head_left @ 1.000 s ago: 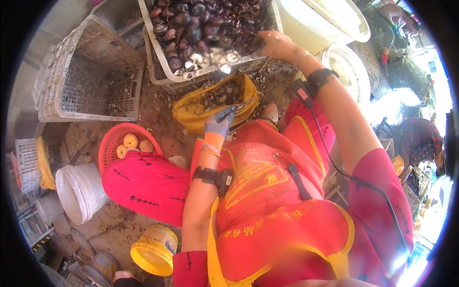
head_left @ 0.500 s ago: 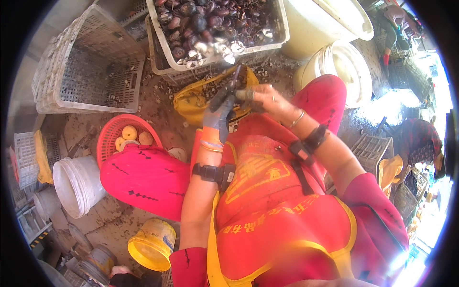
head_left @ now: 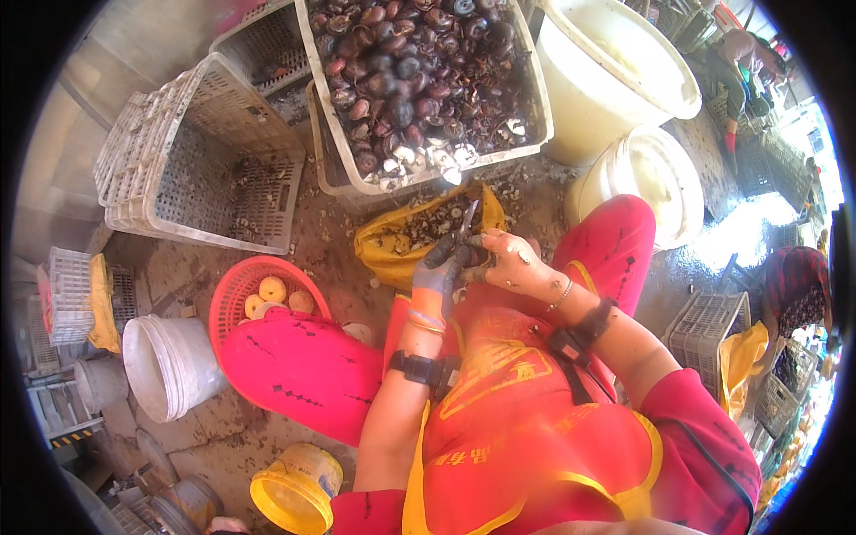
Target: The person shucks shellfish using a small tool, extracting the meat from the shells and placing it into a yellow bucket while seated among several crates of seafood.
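Observation:
My left hand [head_left: 443, 266], in a dark glove with an orange and grey cuff, is closed around a knife [head_left: 469, 217] whose blade points away from me. Close against it, my bare right hand [head_left: 519, 266] is closed with bent fingers; whatever it pinches is too small or hidden to name. Just beyond the hands lies a yellow bag [head_left: 383, 254], open, with dark peel scraps inside. Farther off, a pale crate [head_left: 540, 89] is full of dark reddish-brown round corms that look like water chestnuts [head_left: 406, 67], with white pieces [head_left: 432, 159] at its near edge.
A grey crate [head_left: 134, 169] lies tipped at left. A red basket [head_left: 230, 294] with several pale yellow round things sits by my knee. White bucket [head_left: 169, 366] and yellow bucket [head_left: 294, 490] stand left; large cream tubs [head_left: 615, 80] stand right. Other people [head_left: 794, 285] are at far right.
The whole scene has shifted down and slightly right in the view. My right fingers, straighter before, are now bent closer beside the gloved hand. The knife stays in my left hand.

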`<state>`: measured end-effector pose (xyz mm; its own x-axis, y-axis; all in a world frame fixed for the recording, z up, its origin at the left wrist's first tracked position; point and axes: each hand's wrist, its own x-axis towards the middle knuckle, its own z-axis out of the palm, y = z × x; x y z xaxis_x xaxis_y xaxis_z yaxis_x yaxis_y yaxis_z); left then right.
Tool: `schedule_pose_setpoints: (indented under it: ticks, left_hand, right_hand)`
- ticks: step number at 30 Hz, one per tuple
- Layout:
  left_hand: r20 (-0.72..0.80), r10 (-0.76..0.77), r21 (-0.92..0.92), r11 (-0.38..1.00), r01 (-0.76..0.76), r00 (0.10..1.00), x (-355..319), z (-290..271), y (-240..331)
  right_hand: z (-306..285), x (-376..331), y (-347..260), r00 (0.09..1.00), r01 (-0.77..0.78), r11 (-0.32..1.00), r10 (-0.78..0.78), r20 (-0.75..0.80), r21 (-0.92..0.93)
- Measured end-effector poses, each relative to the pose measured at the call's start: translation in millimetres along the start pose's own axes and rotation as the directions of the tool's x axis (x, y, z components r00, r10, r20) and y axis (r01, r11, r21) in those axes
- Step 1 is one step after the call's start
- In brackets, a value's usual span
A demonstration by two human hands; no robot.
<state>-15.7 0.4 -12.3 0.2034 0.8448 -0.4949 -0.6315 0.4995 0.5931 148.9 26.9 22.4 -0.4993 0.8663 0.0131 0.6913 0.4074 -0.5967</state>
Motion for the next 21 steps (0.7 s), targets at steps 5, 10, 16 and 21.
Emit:
schedule_pose_setpoints:
  ticks: [5,10,16,21]
  left_hand:
    - [-0.161,0.198,0.269,0.951,-0.149,0.967,23.9,-30.1,-15.6]
    - [0.091,0.436,0.516,0.748,-0.417,0.895,35.2,-41.0,-20.8]
    - [-0.024,0.382,0.493,0.808,-0.322,0.924,9.0,-20.9,0.3]
    - [0.357,0.636,0.687,0.317,-0.653,0.684,9.1,-6.5,0.8]
  right_hand:
    - [-15.9,7.1,-3.7,0.995,0.052,0.997,-0.057,-0.085,-0.063]
    - [-15.1,0.5,31.0,0.978,-0.200,0.864,0.201,0.048,0.461]
    - [-26.8,-12.7,23.5,0.966,-0.247,0.801,0.244,0.080,0.546]
    - [-40.8,-9.8,-2.8,0.985,-0.173,0.842,0.141,0.102,0.510]
